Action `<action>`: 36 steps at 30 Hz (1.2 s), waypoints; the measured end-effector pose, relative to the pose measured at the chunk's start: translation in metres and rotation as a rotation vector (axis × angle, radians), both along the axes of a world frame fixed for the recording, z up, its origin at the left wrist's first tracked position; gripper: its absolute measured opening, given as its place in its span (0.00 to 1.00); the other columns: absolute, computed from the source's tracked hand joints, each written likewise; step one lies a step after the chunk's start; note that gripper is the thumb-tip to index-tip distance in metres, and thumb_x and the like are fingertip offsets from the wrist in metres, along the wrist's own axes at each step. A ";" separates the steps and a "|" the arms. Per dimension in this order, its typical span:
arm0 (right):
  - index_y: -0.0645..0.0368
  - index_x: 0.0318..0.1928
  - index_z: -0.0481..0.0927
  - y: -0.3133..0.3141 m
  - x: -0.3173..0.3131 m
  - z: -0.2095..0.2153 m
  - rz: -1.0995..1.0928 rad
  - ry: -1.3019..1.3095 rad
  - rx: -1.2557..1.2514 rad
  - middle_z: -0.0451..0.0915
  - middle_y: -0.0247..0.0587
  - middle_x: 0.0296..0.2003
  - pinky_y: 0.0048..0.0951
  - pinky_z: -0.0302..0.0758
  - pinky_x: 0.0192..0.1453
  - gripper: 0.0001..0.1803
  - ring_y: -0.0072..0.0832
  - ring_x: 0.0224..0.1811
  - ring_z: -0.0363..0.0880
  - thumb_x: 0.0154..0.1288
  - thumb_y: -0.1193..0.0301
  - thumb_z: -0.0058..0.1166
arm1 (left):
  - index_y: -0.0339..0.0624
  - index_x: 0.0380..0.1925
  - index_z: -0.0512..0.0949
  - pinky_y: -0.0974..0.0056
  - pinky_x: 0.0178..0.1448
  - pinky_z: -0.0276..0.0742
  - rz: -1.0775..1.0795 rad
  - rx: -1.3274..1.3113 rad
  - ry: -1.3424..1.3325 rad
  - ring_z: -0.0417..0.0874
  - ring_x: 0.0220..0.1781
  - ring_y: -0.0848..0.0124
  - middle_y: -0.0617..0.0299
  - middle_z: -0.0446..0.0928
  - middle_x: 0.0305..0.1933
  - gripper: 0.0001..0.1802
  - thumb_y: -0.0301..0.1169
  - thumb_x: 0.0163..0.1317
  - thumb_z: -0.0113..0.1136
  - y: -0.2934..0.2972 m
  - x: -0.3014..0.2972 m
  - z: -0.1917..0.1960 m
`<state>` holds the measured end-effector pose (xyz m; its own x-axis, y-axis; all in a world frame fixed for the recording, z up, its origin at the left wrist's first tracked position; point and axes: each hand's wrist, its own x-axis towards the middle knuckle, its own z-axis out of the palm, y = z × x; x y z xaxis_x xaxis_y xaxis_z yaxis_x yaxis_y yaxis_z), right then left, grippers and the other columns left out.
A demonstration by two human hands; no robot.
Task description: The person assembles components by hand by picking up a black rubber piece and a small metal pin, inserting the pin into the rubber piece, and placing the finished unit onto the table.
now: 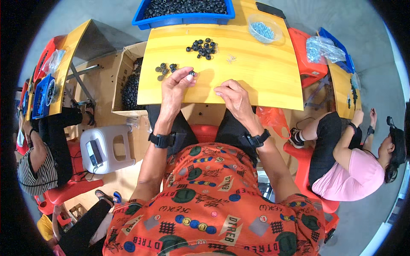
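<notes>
My left hand is closed, holding a small black round part between thumb and fingertips, just above the yellow table. My right hand is pinched over the table's near edge; whatever may be in its fingertips is too small to make out. Past my left hand lie loose black round parts, some duller and greyer than others. Farther up sits a bigger cluster of similar black parts. Several tiny pale pieces lie to the right of that cluster.
A blue tray full of black parts stands at the far edge, near a clear bowl of small light-blue pieces and a dark phone-like slab. Left below is a cardboard box of black parts. Other people sit at tables on both sides.
</notes>
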<state>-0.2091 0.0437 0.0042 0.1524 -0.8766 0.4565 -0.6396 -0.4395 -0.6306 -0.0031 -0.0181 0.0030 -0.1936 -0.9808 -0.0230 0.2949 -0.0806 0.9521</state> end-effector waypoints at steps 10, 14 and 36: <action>0.64 0.38 0.81 -0.053 -0.014 -0.008 -0.192 0.034 -0.106 0.78 0.49 0.34 0.38 0.76 0.42 0.07 0.45 0.39 0.79 0.59 0.79 0.55 | 0.37 0.45 0.81 0.70 0.50 0.76 -0.005 0.169 0.041 0.80 0.41 0.75 0.63 0.82 0.41 0.13 0.19 0.58 0.64 0.021 0.007 0.001; 0.64 0.42 0.80 -0.058 0.003 0.007 -0.274 -0.068 -0.137 0.78 0.51 0.36 0.39 0.75 0.43 0.09 0.46 0.39 0.78 0.60 0.77 0.55 | 0.36 0.46 0.80 0.71 0.49 0.77 0.016 0.178 0.098 0.80 0.41 0.75 0.62 0.82 0.39 0.14 0.19 0.59 0.63 0.016 0.006 -0.006; 0.57 0.35 0.84 -0.108 0.053 -0.007 -0.226 0.331 -0.143 0.76 0.41 0.31 0.41 0.75 0.42 0.06 0.39 0.39 0.76 0.56 0.74 0.58 | 0.34 0.48 0.80 0.71 0.52 0.75 0.069 0.099 -0.032 0.80 0.43 0.75 0.62 0.81 0.43 0.15 0.22 0.60 0.63 0.007 0.009 -0.012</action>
